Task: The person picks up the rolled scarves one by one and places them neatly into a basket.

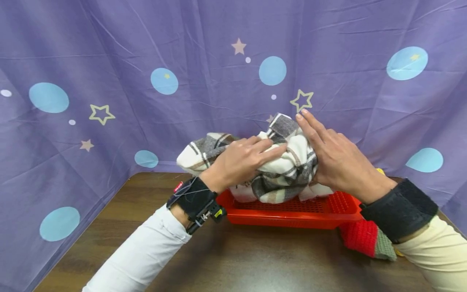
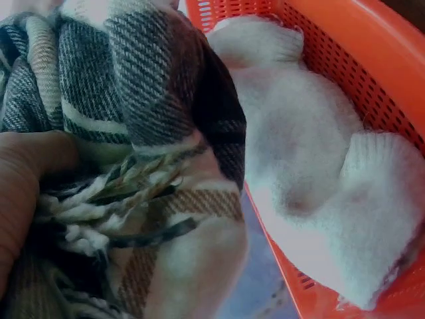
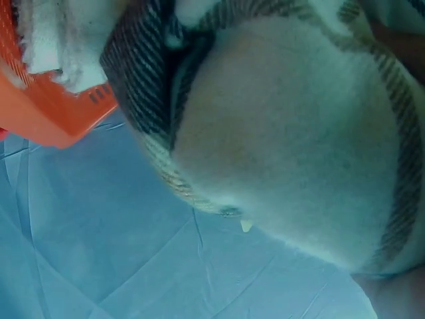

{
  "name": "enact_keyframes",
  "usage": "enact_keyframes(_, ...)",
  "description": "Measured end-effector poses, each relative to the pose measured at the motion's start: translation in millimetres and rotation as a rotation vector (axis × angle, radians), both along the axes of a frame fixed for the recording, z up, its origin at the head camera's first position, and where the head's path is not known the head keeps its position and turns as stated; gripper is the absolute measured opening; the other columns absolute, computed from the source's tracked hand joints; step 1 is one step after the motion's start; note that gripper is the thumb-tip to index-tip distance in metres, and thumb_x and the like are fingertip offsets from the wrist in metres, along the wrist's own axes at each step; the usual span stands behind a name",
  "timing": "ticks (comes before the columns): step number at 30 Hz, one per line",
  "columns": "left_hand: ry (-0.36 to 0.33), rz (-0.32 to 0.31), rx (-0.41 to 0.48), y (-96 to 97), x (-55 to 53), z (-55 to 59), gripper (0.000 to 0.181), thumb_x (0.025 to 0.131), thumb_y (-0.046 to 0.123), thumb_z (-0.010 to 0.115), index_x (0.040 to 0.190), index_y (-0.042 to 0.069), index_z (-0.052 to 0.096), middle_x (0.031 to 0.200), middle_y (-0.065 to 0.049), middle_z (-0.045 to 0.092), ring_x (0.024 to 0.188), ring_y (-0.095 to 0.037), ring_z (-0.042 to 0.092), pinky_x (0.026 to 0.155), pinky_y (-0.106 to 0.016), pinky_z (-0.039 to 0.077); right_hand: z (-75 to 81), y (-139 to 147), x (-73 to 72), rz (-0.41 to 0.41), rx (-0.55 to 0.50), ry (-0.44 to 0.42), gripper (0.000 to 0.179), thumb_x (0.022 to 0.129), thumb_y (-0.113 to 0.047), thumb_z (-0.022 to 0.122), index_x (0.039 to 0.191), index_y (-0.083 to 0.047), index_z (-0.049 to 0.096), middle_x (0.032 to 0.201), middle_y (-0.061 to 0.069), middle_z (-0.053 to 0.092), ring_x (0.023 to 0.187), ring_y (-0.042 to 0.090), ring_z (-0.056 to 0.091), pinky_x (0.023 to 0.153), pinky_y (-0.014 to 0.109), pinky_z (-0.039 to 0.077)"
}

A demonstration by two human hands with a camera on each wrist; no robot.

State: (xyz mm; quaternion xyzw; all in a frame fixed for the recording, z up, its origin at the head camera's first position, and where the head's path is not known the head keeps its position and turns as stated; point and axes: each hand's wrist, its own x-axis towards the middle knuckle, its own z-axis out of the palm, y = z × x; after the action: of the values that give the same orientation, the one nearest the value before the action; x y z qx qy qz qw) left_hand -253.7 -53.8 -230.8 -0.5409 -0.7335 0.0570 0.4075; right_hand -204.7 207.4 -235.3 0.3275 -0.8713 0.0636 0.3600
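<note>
A bunched plaid scarf in white, grey and brown is held up over the red plastic basket. My left hand grips it from the near left, the thumb sunk in beside its braided fringe. Against the scarf's right side lies my right hand, its fingers straight and pointing up, its thumb hidden in the head view. The right wrist view is mostly filled by a smooth white fold of the scarf. Beneath, fuzzy white knitwear with ribbed ends lies in the basket.
A red and green knitted piece lies on the brown wooden table by the basket's front right corner, partly behind my right wrist. Small yellow bits show near that wrist. A purple curtain with stars and blue dots hangs behind the table.
</note>
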Motion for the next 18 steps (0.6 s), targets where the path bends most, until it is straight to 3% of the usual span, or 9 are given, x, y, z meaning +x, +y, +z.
enact_keyframes(4, 0.086, -0.015, -0.029, 4.0, 2.5, 0.7, 0.046, 0.094, 0.003, 0.063, 0.136, 0.022, 0.064, 0.115, -0.002, 0.069, 0.101, -0.022, 0.067, 0.077, -0.031, 0.058, -0.6, 2.2, 1.7, 0.014, 0.026, -0.030, 0.127, 0.056, -0.022, 0.098, 0.160, -0.010, 0.025, 0.143, 0.021, 0.054, 0.092, 0.042, 0.061, 0.075, 0.055, 0.048)
enact_keyframes(8, 0.075, -0.015, -0.014, 5.1, 4.1, 0.3, 0.048, 0.095, 0.003, 0.063, 0.138, 0.023, 0.062, 0.120, -0.004, 0.068, 0.105, -0.024, 0.066, 0.082, -0.033, 0.058, -2.4, 2.9, 1.9, 0.028, 0.010, 0.002, 0.090, 0.063, -0.017, 0.092, 0.142, -0.005, 0.051, 0.118, 0.018, 0.067, 0.090, 0.038, 0.062, 0.074, 0.052, 0.047)
enact_keyframes(13, -0.122, 0.021, 0.151, 4.5, 4.4, -2.2, 0.072, 0.076, -0.003, 0.074, 0.144, 0.015, 0.056, 0.120, -0.011, 0.068, 0.098, -0.028, 0.068, 0.077, -0.036, 0.059, -1.8, 2.5, 2.4, 0.000, -0.117, 0.074, 0.041, 0.069, 0.002, 0.076, 0.108, -0.005, 0.065, 0.094, 0.012, 0.069, 0.083, 0.036, 0.066, 0.069, 0.055, 0.050)
enact_keyframes(15, -0.229, 0.086, 0.234, 4.5, 4.8, -2.5, 0.078, 0.071, -0.002, 0.076, 0.144, 0.011, 0.053, 0.115, -0.012, 0.068, 0.091, -0.028, 0.068, 0.073, -0.037, 0.059, -0.8, 4.1, 2.1, -0.017, -0.172, 0.084, 0.029, 0.070, 0.004, 0.071, 0.096, -0.007, 0.064, 0.084, 0.010, 0.066, 0.074, 0.033, 0.064, 0.063, 0.056, 0.050)
enact_keyframes(18, -0.407, 0.257, 0.327, 4.7, 4.7, -1.9, 0.074, 0.072, 0.012, 0.084, 0.141, 0.010, 0.054, 0.110, -0.012, 0.069, 0.087, -0.027, 0.068, 0.071, -0.038, 0.057, -1.9, 9.0, 1.0, -0.037, -0.227, 0.063, 0.022, 0.070, 0.003, 0.068, 0.085, -0.009, 0.057, 0.073, 0.006, 0.061, 0.061, 0.028, 0.058, 0.054, 0.055, 0.047)
